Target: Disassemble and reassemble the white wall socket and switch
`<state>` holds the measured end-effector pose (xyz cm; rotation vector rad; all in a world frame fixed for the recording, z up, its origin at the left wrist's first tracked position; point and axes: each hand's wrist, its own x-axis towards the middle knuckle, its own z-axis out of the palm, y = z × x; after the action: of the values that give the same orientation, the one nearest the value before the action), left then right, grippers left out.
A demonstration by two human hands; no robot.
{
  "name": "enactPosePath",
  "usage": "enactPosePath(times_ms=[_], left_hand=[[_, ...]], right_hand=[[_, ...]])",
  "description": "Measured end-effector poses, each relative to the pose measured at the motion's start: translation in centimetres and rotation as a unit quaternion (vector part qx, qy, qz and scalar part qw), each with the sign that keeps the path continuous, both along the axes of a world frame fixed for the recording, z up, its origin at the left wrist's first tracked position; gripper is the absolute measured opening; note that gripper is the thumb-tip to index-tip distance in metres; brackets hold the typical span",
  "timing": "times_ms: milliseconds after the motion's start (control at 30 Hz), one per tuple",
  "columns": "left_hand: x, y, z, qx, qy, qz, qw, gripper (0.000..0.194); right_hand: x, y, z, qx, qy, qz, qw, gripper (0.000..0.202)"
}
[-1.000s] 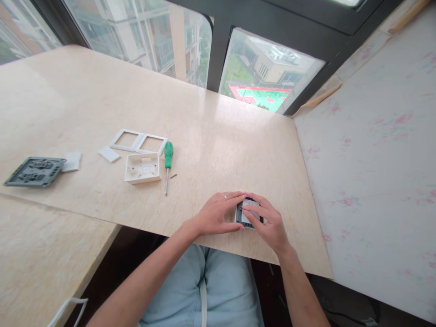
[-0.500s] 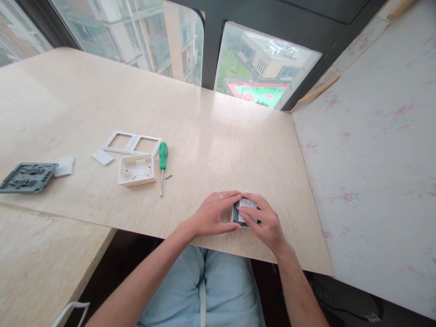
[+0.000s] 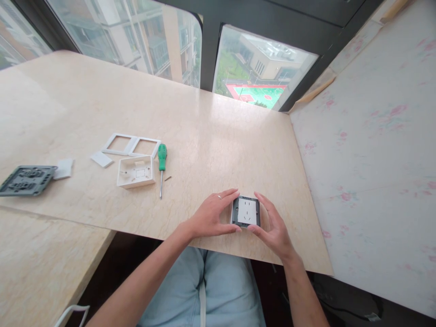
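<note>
A wall socket [image 3: 247, 211] with a white slotted face and dark grey frame sits on the countertop near its front edge. My left hand [image 3: 215, 213] grips it from the left, fingertips at the far left corner and thumb at the near one. From the right, my right hand [image 3: 272, 225] curves around the same socket, index finger at the far corner and thumb on the near edge. The socket's whole face shows between them. Further left lie a green-handled screwdriver [image 3: 162, 159], a small screw [image 3: 168, 178] and an open white mounting box [image 3: 136, 172].
Behind the box lie a white double frame [image 3: 132, 144] and a white plate [image 3: 101, 159]. A grey socket plate [image 3: 27, 180] and a small white packet [image 3: 63, 168] are at the far left. The countertop [image 3: 211, 150] meets windows behind and a floral wall [image 3: 371, 172] on the right.
My right hand's fingers have moved off the socket's face to its right edge, uncovering the slots. My left hand keeps its hold. The view has shifted slightly.
</note>
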<state>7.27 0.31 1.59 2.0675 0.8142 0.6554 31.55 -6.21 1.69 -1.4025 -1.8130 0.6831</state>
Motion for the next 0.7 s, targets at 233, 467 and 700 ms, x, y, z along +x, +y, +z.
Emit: enactPosePath(times_ms=[233,467,700], left_hand=[[0.0,0.0,0.1,-0.001,0.002,0.004,1.0,0.088],[0.0,0.0,-0.2,0.002,0.019,0.008,1.0,0.087],[0.0,0.0,-0.2,-0.003,0.029,0.012,0.999,0.086]], right_hand=[[0.4,-0.6,-0.8,-0.006,0.006,0.016,1.0,0.082],[0.6,-0.6,-1.7,-0.031,0.031,0.002,0.999,0.087],[0.7,-0.6,-1.9,-0.009,0.041,0.007,0.999,0.086]])
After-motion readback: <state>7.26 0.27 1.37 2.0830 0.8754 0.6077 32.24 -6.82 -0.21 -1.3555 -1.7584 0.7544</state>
